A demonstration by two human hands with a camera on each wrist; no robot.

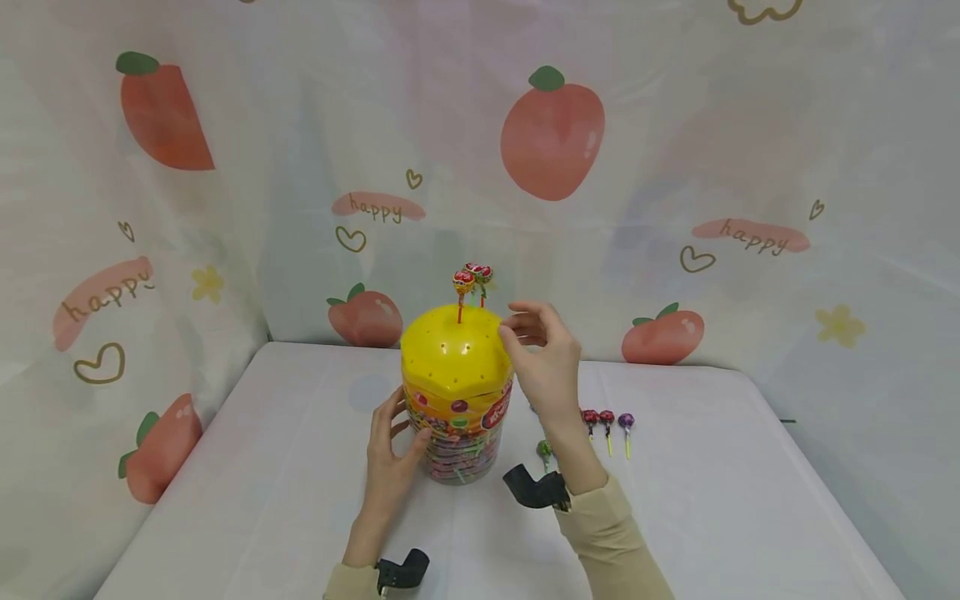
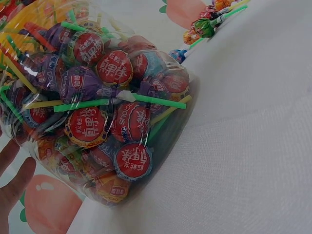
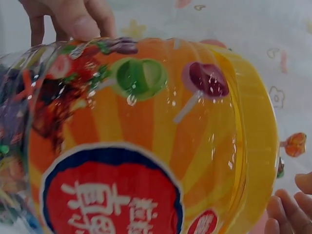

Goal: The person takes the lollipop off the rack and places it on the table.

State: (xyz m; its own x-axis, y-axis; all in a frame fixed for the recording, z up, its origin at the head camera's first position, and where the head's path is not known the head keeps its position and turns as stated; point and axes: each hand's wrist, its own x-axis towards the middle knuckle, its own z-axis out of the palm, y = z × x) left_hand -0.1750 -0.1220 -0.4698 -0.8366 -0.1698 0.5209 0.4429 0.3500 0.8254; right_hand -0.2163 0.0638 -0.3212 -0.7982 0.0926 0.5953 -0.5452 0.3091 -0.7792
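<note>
A clear plastic candy jar [image 1: 460,433] stands upright on the table, packed with wrapped lollipops [image 2: 87,124]. Its yellow lid [image 1: 453,354] has small holes. Several lollipops [image 1: 463,282] stick up from the lid on red sticks. My left hand [image 1: 392,458] grips the jar's left side, thumb in front; in the right wrist view its fingers [image 3: 85,24] lie against the jar wall. Beside the lid's right edge hovers my right hand [image 1: 546,354], fingers loosely curved. Some of its fingers [image 3: 287,212] show in the right wrist view, with nothing visible between them and the thumb.
Several loose lollipops [image 1: 607,418] lie on the white table [image 1: 697,500] to the right of the jar, partly hidden behind the right forearm. A green lollipop [image 1: 544,450] lies closer to the jar. Behind stands a fruit-printed backdrop [image 1: 465,108].
</note>
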